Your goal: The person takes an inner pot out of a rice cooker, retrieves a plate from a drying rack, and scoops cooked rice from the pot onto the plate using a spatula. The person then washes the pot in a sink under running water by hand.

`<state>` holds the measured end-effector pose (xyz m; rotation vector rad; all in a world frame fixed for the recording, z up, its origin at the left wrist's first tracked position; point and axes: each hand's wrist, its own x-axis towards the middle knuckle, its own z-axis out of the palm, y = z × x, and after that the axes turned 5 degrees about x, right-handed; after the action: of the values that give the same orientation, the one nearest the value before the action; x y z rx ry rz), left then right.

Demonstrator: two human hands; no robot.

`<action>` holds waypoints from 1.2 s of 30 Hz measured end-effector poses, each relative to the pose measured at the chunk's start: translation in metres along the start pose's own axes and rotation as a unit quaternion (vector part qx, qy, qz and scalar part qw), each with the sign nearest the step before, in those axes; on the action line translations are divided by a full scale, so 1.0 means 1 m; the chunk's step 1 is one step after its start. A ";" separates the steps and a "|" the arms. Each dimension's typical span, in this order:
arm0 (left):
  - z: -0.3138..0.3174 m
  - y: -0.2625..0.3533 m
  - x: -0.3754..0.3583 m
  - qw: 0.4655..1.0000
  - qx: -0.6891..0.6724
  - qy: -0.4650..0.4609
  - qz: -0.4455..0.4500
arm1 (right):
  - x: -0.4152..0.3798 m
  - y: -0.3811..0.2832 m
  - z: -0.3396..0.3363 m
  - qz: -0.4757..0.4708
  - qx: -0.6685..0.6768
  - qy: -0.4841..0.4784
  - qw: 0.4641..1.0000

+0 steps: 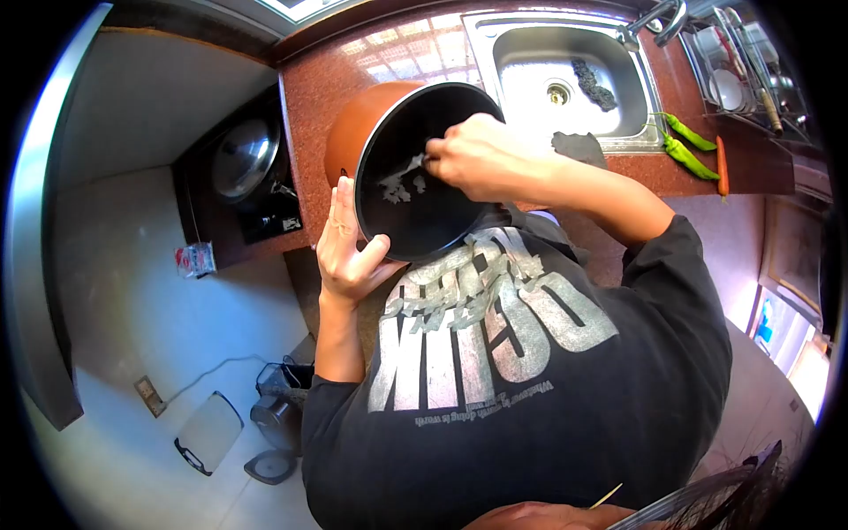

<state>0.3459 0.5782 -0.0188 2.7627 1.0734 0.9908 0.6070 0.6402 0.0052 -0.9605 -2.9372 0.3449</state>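
Note:
A large pot (371, 115), orange-brown outside and black inside, is tipped with its mouth toward me at the counter's front edge. My left hand (346, 252) steadies its near left side, fingers along the outside and thumb at the rim. Inside the mouth is my right hand (473, 159), its fingers curled together; what they hold, if anything, is hidden. Whitish patches (397, 187) show on the dark inner wall just left of those fingertips.
Behind the pot, a steel sink (521, 40) holds a dark crumpled scrubber (594, 85). Green peppers (689, 159) and a carrot (723, 168) lie right of it, near a dish rack (729, 66). A lidded pan (246, 159) sits on the stove at left.

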 end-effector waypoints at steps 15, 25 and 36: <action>0.003 -0.004 0.000 1.000 0.000 0.002 -0.005 | 0.002 0.006 -0.012 0.048 0.007 0.081 0.996; 0.004 -0.012 -0.002 1.000 0.009 0.004 -0.017 | -0.010 0.012 -0.013 0.124 -0.131 0.060 0.982; 0.005 -0.008 0.003 0.998 0.060 -0.013 0.006 | -0.012 -0.006 0.071 0.130 0.112 0.037 0.985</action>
<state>0.3453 0.5872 -0.0235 2.8697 1.1514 0.9177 0.6063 0.6140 -0.0619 -1.2895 -2.6361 0.6173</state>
